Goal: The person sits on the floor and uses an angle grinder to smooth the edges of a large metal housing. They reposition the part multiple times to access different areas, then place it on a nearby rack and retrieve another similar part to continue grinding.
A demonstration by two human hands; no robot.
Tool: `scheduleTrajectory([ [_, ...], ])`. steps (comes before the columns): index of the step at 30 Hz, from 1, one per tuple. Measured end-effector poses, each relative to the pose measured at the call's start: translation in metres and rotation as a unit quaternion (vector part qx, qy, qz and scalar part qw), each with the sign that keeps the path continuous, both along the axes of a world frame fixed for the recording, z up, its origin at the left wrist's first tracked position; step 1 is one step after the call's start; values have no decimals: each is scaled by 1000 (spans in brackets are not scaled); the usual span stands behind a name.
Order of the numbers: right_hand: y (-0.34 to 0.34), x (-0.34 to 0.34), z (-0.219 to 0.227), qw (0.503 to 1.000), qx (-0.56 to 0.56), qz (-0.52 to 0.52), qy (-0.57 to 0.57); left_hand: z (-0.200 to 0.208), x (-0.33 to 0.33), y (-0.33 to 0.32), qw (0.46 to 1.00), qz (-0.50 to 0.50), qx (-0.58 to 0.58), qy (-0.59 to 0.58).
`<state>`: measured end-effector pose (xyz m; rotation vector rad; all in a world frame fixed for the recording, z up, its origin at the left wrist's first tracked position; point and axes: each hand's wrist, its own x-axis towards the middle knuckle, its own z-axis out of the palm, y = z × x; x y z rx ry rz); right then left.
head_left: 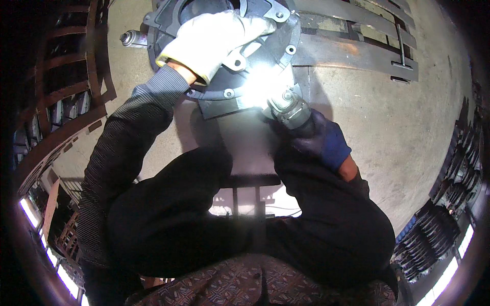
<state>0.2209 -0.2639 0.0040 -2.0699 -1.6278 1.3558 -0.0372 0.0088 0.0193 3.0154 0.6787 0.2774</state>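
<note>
A large grey metal casting (214, 96) with a round opening, ribs and bolt holes along its rim lies in front of me at the top of the view. My left hand (212, 41), in a white glove with a yellow cuff, is closed over a raised part of it; glare washes out some of the fingers. My right hand (319, 135), in a dark blue glove, grips a hand-held power tool (289, 108) with a rounded grey head. The head is at the casting's near right rim. A strong white glare there hides the tip and whether it touches.
A spray can (135, 39) lies against the casting's left side. Beyond it on the right are long flat metal bars (352, 51) with a thin T-shaped rod (400, 46). Brown metal racks (66, 66) stand at left; stacked dark parts (429, 234) are at lower right.
</note>
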Motion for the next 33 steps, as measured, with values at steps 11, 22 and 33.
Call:
scheduleTrajectory([
  [11,14,-5,6,1000,2,21,18,-8,-1,-4,996,50,-19,71],
  [22,13,-7,-2,998,-8,53,-10,9,-12,-8,999,3,-35,-3],
  [33,-7,7,10,999,-25,-33,7,-6,-44,16,999,-14,15,27],
])
